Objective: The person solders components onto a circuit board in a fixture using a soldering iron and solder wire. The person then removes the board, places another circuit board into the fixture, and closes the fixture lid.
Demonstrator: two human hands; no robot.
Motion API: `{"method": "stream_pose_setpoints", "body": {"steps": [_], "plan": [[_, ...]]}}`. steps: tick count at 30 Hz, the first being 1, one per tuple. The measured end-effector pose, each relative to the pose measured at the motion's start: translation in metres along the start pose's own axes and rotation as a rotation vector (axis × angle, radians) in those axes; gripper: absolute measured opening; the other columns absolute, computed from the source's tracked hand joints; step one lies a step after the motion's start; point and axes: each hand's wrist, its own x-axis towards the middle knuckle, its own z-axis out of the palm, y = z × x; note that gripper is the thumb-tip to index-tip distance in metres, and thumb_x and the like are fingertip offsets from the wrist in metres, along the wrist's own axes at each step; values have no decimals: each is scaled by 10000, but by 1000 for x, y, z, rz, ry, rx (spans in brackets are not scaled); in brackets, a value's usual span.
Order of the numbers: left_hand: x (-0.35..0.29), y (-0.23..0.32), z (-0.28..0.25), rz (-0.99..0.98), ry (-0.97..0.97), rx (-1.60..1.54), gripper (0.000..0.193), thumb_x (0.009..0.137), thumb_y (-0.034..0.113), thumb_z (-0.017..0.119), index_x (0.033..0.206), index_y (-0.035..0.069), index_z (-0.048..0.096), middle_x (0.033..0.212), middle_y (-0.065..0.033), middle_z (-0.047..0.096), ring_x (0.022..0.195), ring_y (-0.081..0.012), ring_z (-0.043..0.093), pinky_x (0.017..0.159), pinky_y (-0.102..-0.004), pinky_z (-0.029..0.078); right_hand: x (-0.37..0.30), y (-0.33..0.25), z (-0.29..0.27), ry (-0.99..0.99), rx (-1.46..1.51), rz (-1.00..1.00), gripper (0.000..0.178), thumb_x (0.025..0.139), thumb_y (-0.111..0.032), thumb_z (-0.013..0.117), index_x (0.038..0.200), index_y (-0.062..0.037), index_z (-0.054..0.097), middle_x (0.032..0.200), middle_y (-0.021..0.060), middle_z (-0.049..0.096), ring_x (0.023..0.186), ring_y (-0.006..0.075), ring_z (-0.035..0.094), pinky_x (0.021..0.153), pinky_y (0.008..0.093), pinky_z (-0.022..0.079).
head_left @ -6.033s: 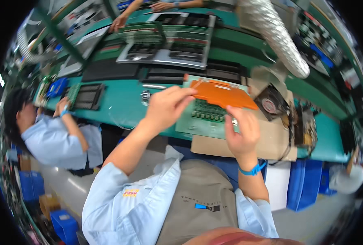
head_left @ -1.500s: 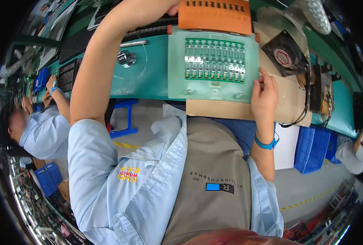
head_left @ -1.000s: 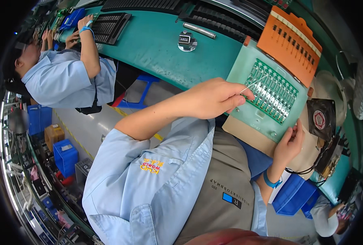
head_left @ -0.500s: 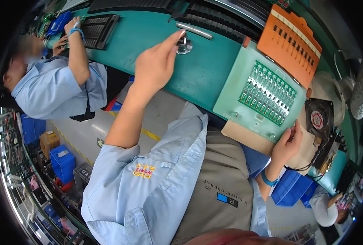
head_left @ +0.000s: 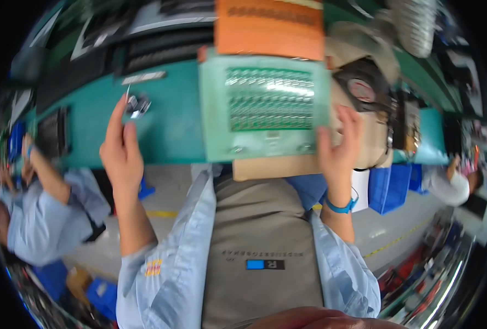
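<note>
Right hand [head_left: 339, 143], grip spread, is lying at the green fixture [head_left: 215, 109], probably steadying it; left hand [head_left: 121, 153] is hovering by a metal device [head_left: 139, 104], grip too blurred to tell.

Light bright and fairly even over turquoise bench [head_left: 172, 140]; far racks [head_left: 166, 55] looked darker. White glare streaked green circuit boards [head_left: 271, 104], washing out part of upper rows. Silver duct [head_left: 413, 27] caught pale highlights; grey floor [head_left: 383, 233] looked moderately lit. Bright strip [head_left: 456, 281] glowed at near right rim. Sideways motion blur smeared dark marks on orange flap [head_left: 271, 27] and softened left hand [head_left: 124, 148] and right hand [head_left: 340, 140]. Fine detail was lost. Fisheye bent straight edges toward rim; black filled corners.
</note>
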Motion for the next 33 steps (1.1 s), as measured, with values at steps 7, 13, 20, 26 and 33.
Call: {"method": "stream_pose_setpoints", "body": {"steps": [7,13,20,26,33], "plan": [[-25,44,44,112,-444,-475,322,999,72,488,1210,2,721,656,19,510,576,-96,427,557,-238,361,47,-37,2,-428,33,-412,1175,523,-252,975,1562,-144,438,1587,192,380,1470,420,366,1198,529,328],[-30,41,78,149,-543,-400,281,1018,102,481,1132,4,718,652,15,513,585,-97,445,565,-241,365,56,-36,12,-559,-45,-350,1146,490,-245,997,1510,-139,486,1545,173,414,1455,403,349,1208,525,289],[-27,32,83,108,-531,-518,273,1042,134,472,1090,9,710,653,11,523,592,-94,460,576,-240,370,67,-36,11,-550,-44,-387,1101,485,-250,992,1474,-136,523,1499,173,450,1400,390,389,1196,510,286],[-27,31,84,138,-510,-513,281,1052,145,469,1090,6,710,649,10,524,590,-92,462,577,-238,373,73,-32,28,-531,-84,-475,1049,502,-272,982,1450,-135,554,1460,186,480,1367,375,416,1165,493,313],[-32,24,83,158,-476,-514,270,1045,127,477,1086,4,714,633,12,516,571,-92,451,566,-240,370,76,-44,24,-584,-100,-520,954,562,-288,956,1424,-129,580,1428,195,502,1328,355,450,1118,470,358]]}}
